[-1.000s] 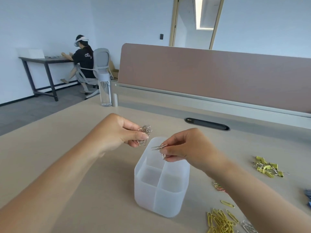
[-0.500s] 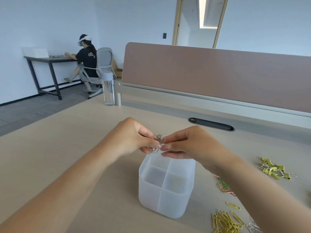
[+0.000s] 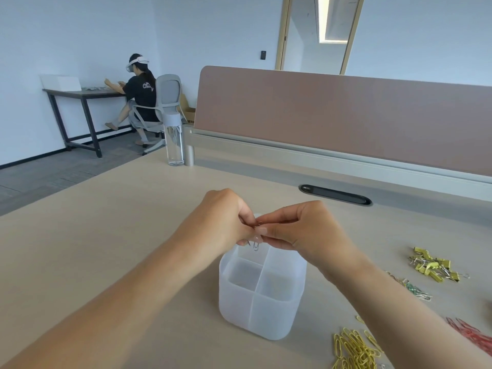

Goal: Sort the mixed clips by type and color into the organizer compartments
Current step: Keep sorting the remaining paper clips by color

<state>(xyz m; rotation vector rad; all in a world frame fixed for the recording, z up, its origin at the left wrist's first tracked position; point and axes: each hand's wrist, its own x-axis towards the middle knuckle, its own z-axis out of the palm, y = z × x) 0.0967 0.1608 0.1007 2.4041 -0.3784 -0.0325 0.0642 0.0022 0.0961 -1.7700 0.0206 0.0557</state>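
A translucent white organizer [image 3: 277,319] with four compartments stands on the desk in front of me. Just above its far rim my left hand [image 3: 226,217] and my right hand [image 3: 300,230] meet fingertip to fingertip. Both pinch a small bunch of silver paper clips [image 3: 255,246], mostly hidden by the fingers, with one clip hanging down over the far compartment. To the right lie yellow paper clips [image 3: 354,350], red paper clips [image 3: 468,334], yellow binder clips [image 3: 434,267] and a few green and mixed clips [image 3: 415,288].
A clear water bottle [image 3: 174,139] stands at the desk's far left by a pink divider panel [image 3: 346,115]. A black cable slot [image 3: 335,194] sits behind the hands. Across the room a person sits at another table [image 3: 80,93].
My hands have come together above the organizer: the right hand, holding a single clip apart a second ago, now joins the left on the silver bunch, and both sit lower over the far rim.
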